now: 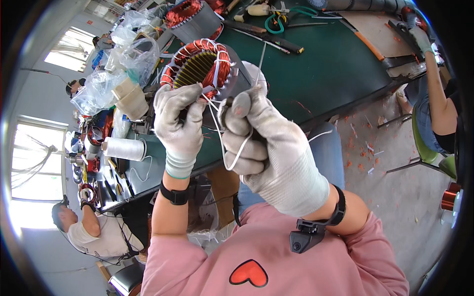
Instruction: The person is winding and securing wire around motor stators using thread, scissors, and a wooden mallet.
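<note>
A motor stator [237, 74] with copper windings [195, 49] stands at the table's near edge, its open bore facing me. White cord wraps the winding ends in several loops. My gloved left hand [180, 118] is closed, thumb and forefinger pinching the white cord [217, 123] at the stator's lower rim. My gloved right hand [276, 143] is closed just to the right, fingers curled round the same cord, which hangs in a loop between the hands. A thin straight needle-like rod [261, 61] sticks up from the right fist; its lower end is hidden by the glove.
Another stator [195, 22] sits behind. Pliers and scissors with green handles [279, 22], dark rods and an orange-handled tool [370, 47] lie on the green table [316, 64]. A white cord spool [123, 148] and plastic bags [138, 54] are left. Co-workers sit at left and right.
</note>
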A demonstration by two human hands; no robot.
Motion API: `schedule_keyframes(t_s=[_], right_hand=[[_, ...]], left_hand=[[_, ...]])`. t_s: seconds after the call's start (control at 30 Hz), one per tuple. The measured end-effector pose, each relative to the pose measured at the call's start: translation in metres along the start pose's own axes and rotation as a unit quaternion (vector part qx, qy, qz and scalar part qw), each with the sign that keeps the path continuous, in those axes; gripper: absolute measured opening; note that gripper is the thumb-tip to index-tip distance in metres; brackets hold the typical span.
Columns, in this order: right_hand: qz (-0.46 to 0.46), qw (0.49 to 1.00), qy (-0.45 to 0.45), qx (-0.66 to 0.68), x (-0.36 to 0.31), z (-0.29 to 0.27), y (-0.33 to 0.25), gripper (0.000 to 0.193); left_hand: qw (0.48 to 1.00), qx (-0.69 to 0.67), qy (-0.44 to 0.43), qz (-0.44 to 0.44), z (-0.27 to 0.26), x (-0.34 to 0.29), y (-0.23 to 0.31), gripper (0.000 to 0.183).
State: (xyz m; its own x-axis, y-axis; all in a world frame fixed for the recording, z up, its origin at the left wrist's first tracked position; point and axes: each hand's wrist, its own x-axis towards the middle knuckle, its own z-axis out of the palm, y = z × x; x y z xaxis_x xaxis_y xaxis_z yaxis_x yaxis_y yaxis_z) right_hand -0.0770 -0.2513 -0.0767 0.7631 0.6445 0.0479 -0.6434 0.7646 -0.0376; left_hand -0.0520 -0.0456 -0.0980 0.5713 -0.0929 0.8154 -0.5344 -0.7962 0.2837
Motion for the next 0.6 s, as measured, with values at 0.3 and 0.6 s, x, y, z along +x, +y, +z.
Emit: schedule_keyframes(t_s=[0.3,0.6], right_hand=[[-0.251,0.724,-0.132,-0.629,0.034,-0.084,0.013,0.018],[-0.343,0.672,-0.003,-0.657,-0.035,-0.096,-0.006,0.027]], left_hand=[[0.997,0.026,-0.07,-0.011,-0.014,0.008,0.007,0.017],[0.986,0.024,-0.117,-0.119,-0.002,0.02,0.021,0.017]])
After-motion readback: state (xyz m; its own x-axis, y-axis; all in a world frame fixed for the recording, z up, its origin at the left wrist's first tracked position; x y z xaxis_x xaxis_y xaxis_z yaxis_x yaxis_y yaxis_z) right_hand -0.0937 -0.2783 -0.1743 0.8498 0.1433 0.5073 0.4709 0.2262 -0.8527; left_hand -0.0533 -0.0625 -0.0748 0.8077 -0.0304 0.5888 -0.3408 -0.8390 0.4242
